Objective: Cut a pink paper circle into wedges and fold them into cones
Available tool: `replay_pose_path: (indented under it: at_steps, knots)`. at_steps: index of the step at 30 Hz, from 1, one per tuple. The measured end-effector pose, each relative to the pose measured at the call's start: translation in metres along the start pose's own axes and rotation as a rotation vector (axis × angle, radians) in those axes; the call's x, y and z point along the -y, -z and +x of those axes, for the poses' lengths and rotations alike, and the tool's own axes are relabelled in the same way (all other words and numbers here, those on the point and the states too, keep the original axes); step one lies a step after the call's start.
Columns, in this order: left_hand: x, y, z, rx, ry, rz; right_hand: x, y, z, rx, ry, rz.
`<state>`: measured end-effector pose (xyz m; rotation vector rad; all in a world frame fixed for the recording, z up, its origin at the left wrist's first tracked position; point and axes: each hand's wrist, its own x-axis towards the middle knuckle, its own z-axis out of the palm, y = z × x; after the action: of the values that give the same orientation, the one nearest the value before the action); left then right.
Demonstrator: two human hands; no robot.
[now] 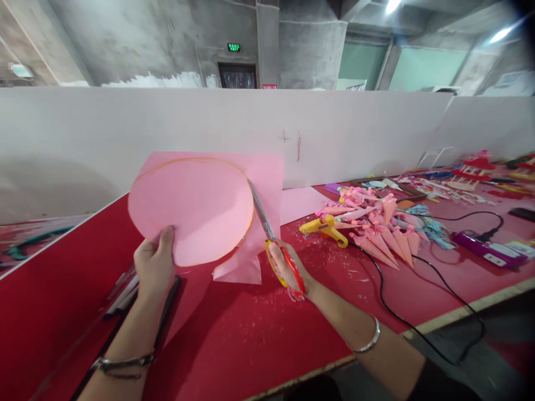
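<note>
My left hand (155,260) pinches the lower left edge of a pink paper sheet (192,209), its thumb lying on the front. A large round outline in orange-brown is drawn on the sheet, and its left and lower edges are cut along that line. From the lower right a cut-off flap (240,271) of the same paper hangs down. My right hand (288,264) grips scissors (297,273) with red and yellow handles. Their blades point up and left, against the right side of the outline; how far they are parted I cannot tell.
Right of the scissors, a yellow glue gun (324,227) rests beside a pile of pink paper cones (382,228). A black cable (380,284) loops over the table edge. Farther right are a purple power strip (489,249) and a red pagoda model (474,167). A white partition (209,122) stands behind.
</note>
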<state>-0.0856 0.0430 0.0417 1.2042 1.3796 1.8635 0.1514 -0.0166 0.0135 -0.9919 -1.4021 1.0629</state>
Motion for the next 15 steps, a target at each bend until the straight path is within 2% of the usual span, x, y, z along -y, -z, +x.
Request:
replay_pose_path:
  at_steps: [3, 5, 7, 9, 12, 15]
  knots:
    - [-0.001, -0.003, 0.001, 0.127, 0.166, -0.299, -0.001, 0.0, 0.001, -0.039, 0.017, -0.001]
    - [-0.003, -0.003, 0.0, 0.309, 0.306, -0.364, -0.004, -0.001, 0.002, -0.052, -0.006, 0.025]
    - [-0.003, -0.003, -0.002, 0.402, 0.386, -0.367, -0.007, -0.001, 0.003, -0.05, -0.033, 0.056]
    - [-0.004, -0.003, -0.003, 0.416, 0.424, -0.358, -0.01, -0.001, 0.004, -0.056, -0.036, 0.082]
    - [-0.002, -0.006, -0.003, 0.354, 0.462, -0.338, -0.013, 0.0, 0.004, -0.068, -0.028, 0.1]
    - [0.001, -0.009, -0.003, 0.286, 0.392, -0.363, -0.013, -0.002, 0.003, -0.057, -0.03, 0.09]
